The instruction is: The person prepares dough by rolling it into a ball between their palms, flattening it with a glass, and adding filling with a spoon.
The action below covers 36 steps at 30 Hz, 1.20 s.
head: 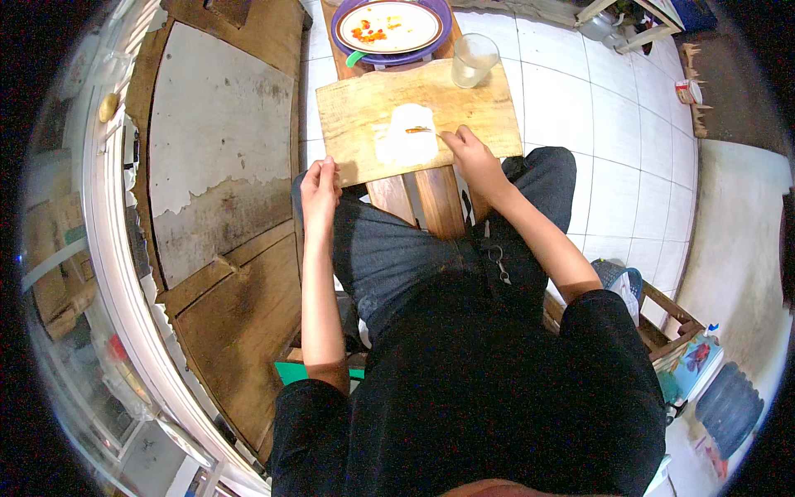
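A wooden board (357,124) lies across the bench before me, over my knees. Near its front edge is a flat white sheet (407,149), too bright to show its texture. My right hand (475,158) pinches a small spoon (425,130) by its handle, with orange-red food at its tip, above the sheet. At the board's front left corner, my left hand (320,186) grips the edge, thumb uppermost. A clear drinking glass (475,60) stands at the board's back right corner.
Beyond the board, an oval plate (413,28) with orange-red bits sits over a purple basin (448,37); a green handle (354,59) sticks out. A worn wooden cabinet (223,124) stands close on the left. White floor tiles (559,93) and a blue basket (621,282) are at right.
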### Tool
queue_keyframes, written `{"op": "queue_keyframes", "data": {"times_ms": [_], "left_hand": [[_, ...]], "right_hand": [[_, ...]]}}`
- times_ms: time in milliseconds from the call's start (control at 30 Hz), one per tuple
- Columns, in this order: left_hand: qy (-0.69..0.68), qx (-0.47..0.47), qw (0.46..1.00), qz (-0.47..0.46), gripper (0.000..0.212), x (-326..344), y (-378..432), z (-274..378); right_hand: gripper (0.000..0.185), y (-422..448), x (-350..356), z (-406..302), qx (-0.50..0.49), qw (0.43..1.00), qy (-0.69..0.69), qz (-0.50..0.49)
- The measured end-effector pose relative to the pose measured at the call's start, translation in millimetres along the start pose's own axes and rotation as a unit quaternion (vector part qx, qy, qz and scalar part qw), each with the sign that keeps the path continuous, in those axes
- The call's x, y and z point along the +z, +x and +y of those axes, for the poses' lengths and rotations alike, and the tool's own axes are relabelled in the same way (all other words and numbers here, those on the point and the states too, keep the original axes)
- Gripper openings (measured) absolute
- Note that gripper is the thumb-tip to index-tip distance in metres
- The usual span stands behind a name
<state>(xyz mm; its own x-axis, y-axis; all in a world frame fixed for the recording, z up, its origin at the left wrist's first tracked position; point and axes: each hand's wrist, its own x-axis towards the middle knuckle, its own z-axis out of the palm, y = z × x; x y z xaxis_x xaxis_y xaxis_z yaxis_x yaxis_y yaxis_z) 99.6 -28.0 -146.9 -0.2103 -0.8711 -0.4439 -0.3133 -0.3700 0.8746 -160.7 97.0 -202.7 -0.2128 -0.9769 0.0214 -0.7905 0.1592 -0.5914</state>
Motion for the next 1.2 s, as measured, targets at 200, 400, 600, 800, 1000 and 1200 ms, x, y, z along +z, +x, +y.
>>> {"op": "queue_keyframes", "data": {"times_ms": [200,400,600,800,1000,1200], "left_hand": [[0.018,0.006,1.0,-0.003,0.032,3.4,-0.9,6.3],[-0.011,0.007,1.0,-0.021,0.033,2.4,2.8,3.7],[0.014,0.005,1.0,-0.01,0.034,4.0,4.0,0.5],[0.02,0.004,1.0,-0.019,0.035,5.4,3.8,0.5],[0.028,-0.002,0.999,-0.016,0.034,7.5,-3.5,-0.4],[0.021,-0.008,0.999,-0.037,0.03,8.6,-3.8,-1.8]], "right_hand": [[0.035,-11.2,-1.9,-2.4,-0.018,0.998,-0.054,0.003],[0.036,-11.0,-3.2,-3.5,-0.02,0.999,-0.044,0.009],[0.037,-8.1,-1.5,-3.0,-0.007,1.0,-0.001,0.019],[0.036,-6.2,-1.2,-4.0,0.026,0.999,0.038,0.025],[0.031,-4.3,0.4,-5.2,0.004,0.998,0.032,0.053],[0.023,-2.1,12.9,8.6,-0.017,0.99,0.088,0.113]]}}
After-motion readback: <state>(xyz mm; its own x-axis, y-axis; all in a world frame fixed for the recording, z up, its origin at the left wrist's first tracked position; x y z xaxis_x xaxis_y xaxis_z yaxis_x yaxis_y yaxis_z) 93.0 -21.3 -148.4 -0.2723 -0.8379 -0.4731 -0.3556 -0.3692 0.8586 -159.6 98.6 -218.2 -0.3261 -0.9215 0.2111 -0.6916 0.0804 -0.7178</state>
